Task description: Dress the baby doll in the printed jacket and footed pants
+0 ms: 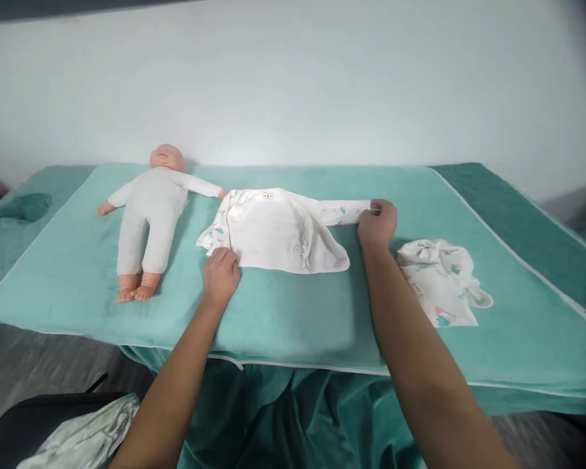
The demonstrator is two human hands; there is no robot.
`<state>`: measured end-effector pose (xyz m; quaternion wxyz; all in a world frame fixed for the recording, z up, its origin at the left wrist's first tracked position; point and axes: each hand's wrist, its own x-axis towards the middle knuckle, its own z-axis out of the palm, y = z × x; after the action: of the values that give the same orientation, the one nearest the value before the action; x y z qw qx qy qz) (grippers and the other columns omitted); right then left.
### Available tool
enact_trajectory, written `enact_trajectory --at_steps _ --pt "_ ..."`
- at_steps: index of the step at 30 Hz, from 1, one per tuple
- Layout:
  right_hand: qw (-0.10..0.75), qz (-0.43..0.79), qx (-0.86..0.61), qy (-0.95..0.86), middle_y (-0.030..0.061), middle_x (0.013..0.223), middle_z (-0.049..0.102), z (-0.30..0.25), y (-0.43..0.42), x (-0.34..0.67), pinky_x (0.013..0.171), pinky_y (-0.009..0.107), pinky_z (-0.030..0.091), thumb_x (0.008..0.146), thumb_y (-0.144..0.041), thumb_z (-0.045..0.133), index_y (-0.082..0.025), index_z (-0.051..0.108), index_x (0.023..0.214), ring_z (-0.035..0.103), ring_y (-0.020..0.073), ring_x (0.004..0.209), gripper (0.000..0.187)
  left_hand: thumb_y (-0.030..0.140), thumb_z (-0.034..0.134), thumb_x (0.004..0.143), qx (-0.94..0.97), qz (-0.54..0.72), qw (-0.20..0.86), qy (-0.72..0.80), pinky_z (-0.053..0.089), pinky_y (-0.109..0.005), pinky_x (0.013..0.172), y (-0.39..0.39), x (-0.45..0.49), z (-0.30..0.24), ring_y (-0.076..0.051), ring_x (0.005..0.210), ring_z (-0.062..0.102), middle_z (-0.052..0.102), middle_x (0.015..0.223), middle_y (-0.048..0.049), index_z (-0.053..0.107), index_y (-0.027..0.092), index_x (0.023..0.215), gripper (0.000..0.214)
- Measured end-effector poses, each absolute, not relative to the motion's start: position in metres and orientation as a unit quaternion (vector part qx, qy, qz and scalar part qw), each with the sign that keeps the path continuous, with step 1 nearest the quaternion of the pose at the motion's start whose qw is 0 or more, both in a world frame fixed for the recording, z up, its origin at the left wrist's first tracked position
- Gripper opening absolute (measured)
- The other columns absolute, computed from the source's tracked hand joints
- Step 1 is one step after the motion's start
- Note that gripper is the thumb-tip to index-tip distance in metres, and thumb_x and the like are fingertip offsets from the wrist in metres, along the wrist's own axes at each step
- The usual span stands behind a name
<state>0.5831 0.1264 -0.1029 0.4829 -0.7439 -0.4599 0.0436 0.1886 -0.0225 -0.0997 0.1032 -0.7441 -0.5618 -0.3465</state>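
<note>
Pinches white shirt [268, 231] with right hand [378, 218] at cuff, left hand [222, 273] at hem; likely light, limp, best held there.

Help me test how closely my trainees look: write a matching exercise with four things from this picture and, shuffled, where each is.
1. Doll
2. Left hand
3. Right hand
4. Bunched patterned cloth

A. At the end of the outstretched sleeve
B. Lying crumpled on the teal mat
C. Face up, left of the white shirt
D. At the shirt's lower edge

Pairs: 1-C, 2-D, 3-A, 4-B
</note>
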Motion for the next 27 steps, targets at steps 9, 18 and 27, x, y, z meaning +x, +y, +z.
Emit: enact_trajectory --at_steps 9,18,27 --pt "0.450 0.022 -0.697 -0.559 0.0181 0.130 0.061 -0.101 0.110 0.576 0.113 0.046 0.038 0.064 -0.005 0.046 -0.017 0.061 0.114 0.052 0.0277 0.128 0.054 0.003 0.051 0.083 -0.741 -0.323 0.102 -0.580 0.047 -0.036 0.077 -0.025 0.191 -0.096 -0.024 0.085 0.059 0.065 0.080 -0.0069 0.061 0.022 0.076 0.023" --pt "0.424 0.067 -0.539 -0.725 0.0137 0.138 0.062 -0.043 0.066 0.444 0.116 0.051 0.040 0.093 -0.021 0.043 -0.020 0.059 0.130 0.054 0.0292 0.132 0.040 0.007 0.052 0.085 -0.715 -0.342 0.085 -0.604 0.033 -0.057 0.120 -0.029 0.196 -0.092 -0.032 0.146 0.043 0.058 0.148 -0.0142 0.064 0.020 0.124 0.043" --pt "0.254 0.115 -0.507 -0.815 0.0159 0.136 0.064 -0.062 0.090 0.302 0.106 0.051 0.045 0.097 -0.020 0.043 -0.018 0.064 0.126 0.054 0.0341 0.124 0.036 0.010 0.051 0.087 -0.673 -0.369 0.091 -0.634 0.026 -0.060 0.125 -0.029 0.197 -0.093 -0.032 0.148 0.042 0.055 0.149 -0.0170 0.060 0.018 0.128 0.043"
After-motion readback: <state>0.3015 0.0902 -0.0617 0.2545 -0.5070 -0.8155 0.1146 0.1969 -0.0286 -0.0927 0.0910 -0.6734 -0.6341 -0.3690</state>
